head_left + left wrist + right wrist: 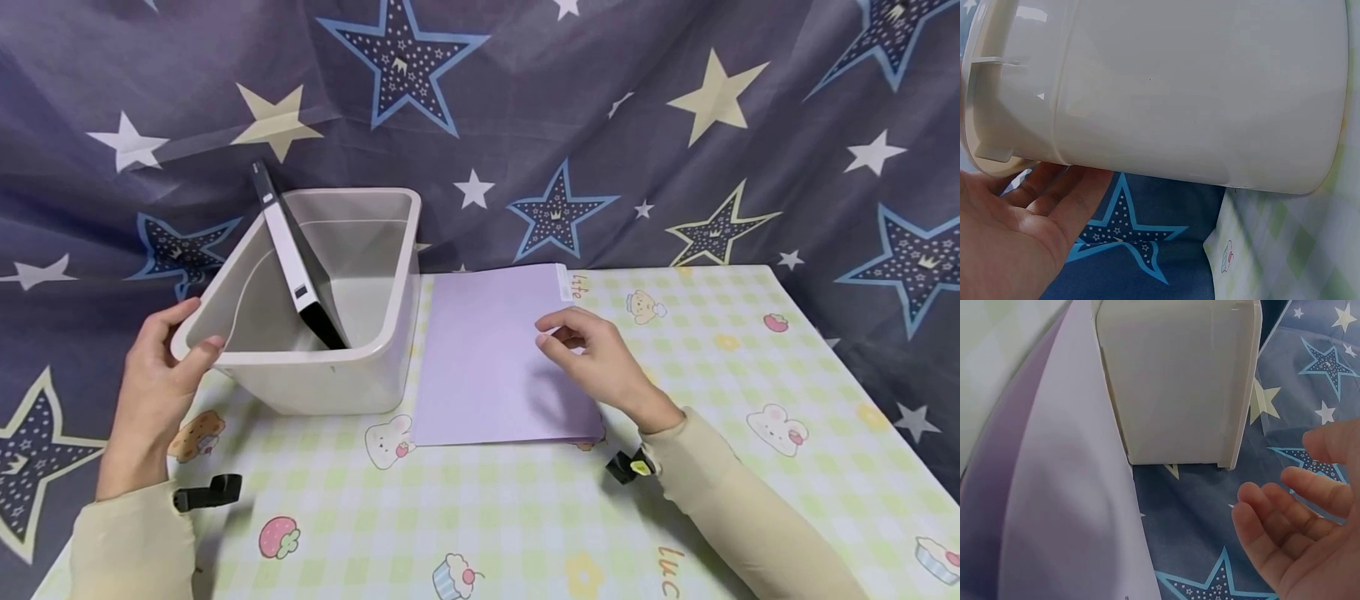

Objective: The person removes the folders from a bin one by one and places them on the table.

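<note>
My left hand (153, 392) holds the near left corner of a light grey plastic bin (330, 383), thumb over the rim and fingers along its outer side. The left wrist view shows those fingers under the bin's rim (997, 165). Inside the bin leans a slim black slab with a white edge (288, 254), tilted, its top end rising above the far left rim. A purple folder (487, 358) with a clear label tab lies to the right of the bin. Over the folder's right side hovers my right hand (592, 354), fingers loosely bent with nothing between them.
The table bears a green checked cloth (360, 533) with cartoon prints. Behind it hangs a dark blue curtain (480, 150) with stars, close to the bin's back. The folder's near edge lifts slightly, and its left edge is close to the bin.
</note>
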`<state>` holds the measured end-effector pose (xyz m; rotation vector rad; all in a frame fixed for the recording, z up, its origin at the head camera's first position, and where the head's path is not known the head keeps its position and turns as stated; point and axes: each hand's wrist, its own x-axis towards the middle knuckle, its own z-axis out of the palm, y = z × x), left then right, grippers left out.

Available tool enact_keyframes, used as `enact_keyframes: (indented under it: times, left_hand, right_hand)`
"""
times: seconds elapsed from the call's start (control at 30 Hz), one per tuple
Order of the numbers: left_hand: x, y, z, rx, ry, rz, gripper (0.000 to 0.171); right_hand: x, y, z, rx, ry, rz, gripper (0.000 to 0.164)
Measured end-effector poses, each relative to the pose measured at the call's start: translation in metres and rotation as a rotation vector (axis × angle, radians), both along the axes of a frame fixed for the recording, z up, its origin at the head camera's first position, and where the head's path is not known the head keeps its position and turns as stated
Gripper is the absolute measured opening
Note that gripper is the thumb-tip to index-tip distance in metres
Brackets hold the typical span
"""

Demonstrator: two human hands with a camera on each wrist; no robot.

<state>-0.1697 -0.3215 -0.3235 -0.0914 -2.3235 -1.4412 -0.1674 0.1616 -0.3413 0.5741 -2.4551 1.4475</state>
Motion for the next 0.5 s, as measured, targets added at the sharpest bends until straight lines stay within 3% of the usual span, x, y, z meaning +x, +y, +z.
enact_keyframes:
  times: [0.4,0.5]
  left_hand:
    - [0.001,0.0,0.001,-0.016,-0.008,0.01,0.058]
    - [0.0,-0.001,0.001,-0.011,-0.005,0.003,0.058]
  right_hand:
    - [-0.003,-0.011,0.011,0.019,0.021,0.026,0.016]
    - [0.002,-0.017,0.022,0.022,0.031,0.035,0.015]
